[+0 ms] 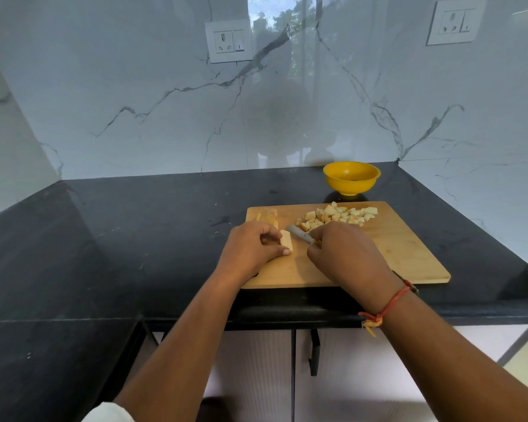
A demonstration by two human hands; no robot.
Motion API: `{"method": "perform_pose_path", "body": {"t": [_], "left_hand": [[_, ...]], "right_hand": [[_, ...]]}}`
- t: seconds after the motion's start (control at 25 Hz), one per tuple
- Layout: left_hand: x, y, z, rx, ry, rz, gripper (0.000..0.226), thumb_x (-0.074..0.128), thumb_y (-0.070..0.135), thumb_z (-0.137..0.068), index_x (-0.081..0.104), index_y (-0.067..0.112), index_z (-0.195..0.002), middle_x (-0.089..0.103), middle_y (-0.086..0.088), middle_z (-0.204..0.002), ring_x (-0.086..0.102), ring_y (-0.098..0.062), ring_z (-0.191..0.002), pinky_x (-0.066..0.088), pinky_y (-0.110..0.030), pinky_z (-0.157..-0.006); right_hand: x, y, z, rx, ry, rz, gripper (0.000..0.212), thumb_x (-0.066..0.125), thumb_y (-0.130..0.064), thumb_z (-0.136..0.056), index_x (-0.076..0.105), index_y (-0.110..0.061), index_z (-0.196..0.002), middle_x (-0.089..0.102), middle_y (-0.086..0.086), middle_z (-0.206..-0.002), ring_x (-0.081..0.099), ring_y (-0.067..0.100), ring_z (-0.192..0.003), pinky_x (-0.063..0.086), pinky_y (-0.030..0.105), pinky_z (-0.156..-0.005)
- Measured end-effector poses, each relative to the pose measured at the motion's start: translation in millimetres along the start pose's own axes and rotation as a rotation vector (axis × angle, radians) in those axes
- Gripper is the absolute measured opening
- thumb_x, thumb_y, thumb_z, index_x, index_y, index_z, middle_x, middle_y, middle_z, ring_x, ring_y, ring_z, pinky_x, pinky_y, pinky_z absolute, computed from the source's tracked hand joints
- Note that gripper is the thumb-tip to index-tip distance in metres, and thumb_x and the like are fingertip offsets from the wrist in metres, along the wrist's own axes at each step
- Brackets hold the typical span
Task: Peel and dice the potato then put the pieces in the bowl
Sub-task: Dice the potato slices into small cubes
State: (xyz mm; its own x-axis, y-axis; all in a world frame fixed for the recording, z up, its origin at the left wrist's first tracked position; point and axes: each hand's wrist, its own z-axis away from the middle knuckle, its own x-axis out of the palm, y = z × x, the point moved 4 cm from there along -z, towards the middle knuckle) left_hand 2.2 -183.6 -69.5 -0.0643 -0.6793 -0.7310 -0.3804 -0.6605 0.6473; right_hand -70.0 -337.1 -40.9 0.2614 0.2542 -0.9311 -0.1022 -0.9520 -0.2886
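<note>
Mid-dice, near the end by my read. Left hand (250, 248) sits knuckles-up on the cutting board (403, 251), fingers curled over the last potato chunk (286, 240), thumb tip at its near edge. Only the chunk's right end sticks out. Right hand (345, 257) is wrapped round the knife (299, 233) handle, wrist low, blade angled away-left with the tip just beside the exposed end; can't tell if it touches. Diced pile (339, 215) lies just beyond the right hand, yellow bowl (351, 178) further out past it, no potato visible inside. Pale strips (267, 215) beyond the left knuckles, peel or potato unclear. Next: blade down across the chunk, left fingertips tucked back, then move everything to the bowl.
</note>
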Motion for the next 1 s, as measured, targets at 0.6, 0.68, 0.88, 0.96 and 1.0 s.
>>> {"method": "perform_pose_path", "body": {"t": [0.6, 0.68, 0.88, 0.96, 1.0], "left_hand": [[7, 0, -1, 0.068, 0.007, -0.007, 0.021, 0.078, 0.036, -0.083, 0.079, 0.025, -0.101, 0.074, 0.01, -0.102, 0.064, -0.003, -0.097, 0.048, -0.024, -0.094], [7, 0, 0, 0.081, 0.004, -0.009, 0.018, 0.077, 0.035, -0.084, 0.079, 0.025, -0.099, 0.075, 0.01, -0.099, 0.064, -0.004, -0.096, 0.048, -0.024, -0.093], [5, 5, 0, 0.098, 0.016, -0.04, 0.016, 0.076, 0.029, -0.086, 0.079, 0.021, -0.1, 0.075, 0.004, -0.106, 0.065, -0.009, -0.1, 0.042, -0.019, -0.089], [5, 6, 0, 0.095, 0.017, -0.055, 0.018, 0.075, 0.028, -0.087, 0.078, 0.019, -0.103, 0.074, 0.003, -0.109, 0.065, -0.009, -0.104, 0.042, -0.02, -0.092], [5, 7, 0, 0.096, 0.019, -0.06, 0.019, 0.075, 0.027, -0.087, 0.078, 0.018, -0.103, 0.074, 0.002, -0.11, 0.065, -0.01, -0.105, 0.043, -0.021, -0.093]], "right_hand": [[-4, -16, -13, -0.053, 0.009, 0.114, 0.027, 0.052, -0.033, -0.096, 0.072, -0.015, -0.101, 0.057, 0.0, -0.079, 0.053, 0.017, -0.075, 0.041, 0.028, -0.064], [-3, -19, -13, -0.063, 0.021, 0.136, 0.026, 0.055, -0.032, -0.095, 0.072, -0.014, -0.102, 0.057, 0.001, -0.081, 0.052, 0.016, -0.076, 0.041, 0.028, -0.065], [-3, -28, -7, -0.066, 0.0, 0.15, 0.021, 0.056, -0.027, -0.096, 0.069, -0.013, -0.104, 0.056, 0.0, -0.083, 0.052, 0.014, -0.077, 0.042, 0.026, -0.066], [-5, -30, -3, -0.071, 0.002, 0.15, 0.019, 0.055, -0.025, -0.096, 0.068, -0.012, -0.103, 0.053, 0.0, -0.081, 0.05, 0.015, -0.077, 0.04, 0.026, -0.065], [-6, -32, -1, -0.073, 0.008, 0.153, 0.018, 0.055, -0.024, -0.096, 0.068, -0.012, -0.102, 0.051, -0.001, -0.08, 0.049, 0.015, -0.076, 0.038, 0.027, -0.064]]}}
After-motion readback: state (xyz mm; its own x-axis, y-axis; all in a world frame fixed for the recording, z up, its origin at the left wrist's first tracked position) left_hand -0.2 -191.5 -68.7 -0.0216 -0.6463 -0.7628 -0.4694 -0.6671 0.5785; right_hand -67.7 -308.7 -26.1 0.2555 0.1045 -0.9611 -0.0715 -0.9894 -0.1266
